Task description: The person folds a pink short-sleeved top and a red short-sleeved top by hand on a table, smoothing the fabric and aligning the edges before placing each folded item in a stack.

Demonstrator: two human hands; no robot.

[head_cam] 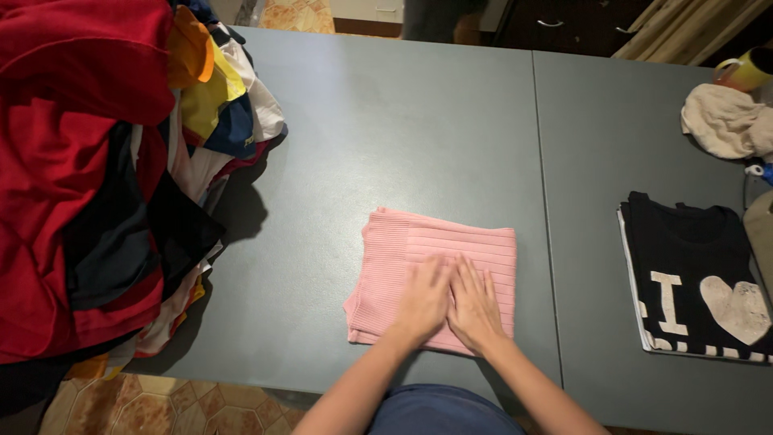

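Hands: left hand [420,302] and right hand [475,310] lie flat, side by side, fingers spread, palms pressing, gripping nothing.
Garment: folded pink ribbed top [431,274] sits near the front edge of the grey table [386,129], apparently held flat under the palms.
Left side: unsorted clothes pile [105,177], heaped high.
Right side: folded black T-shirt [696,278], set well apart; crumpled beige cloth [725,121] behind it.
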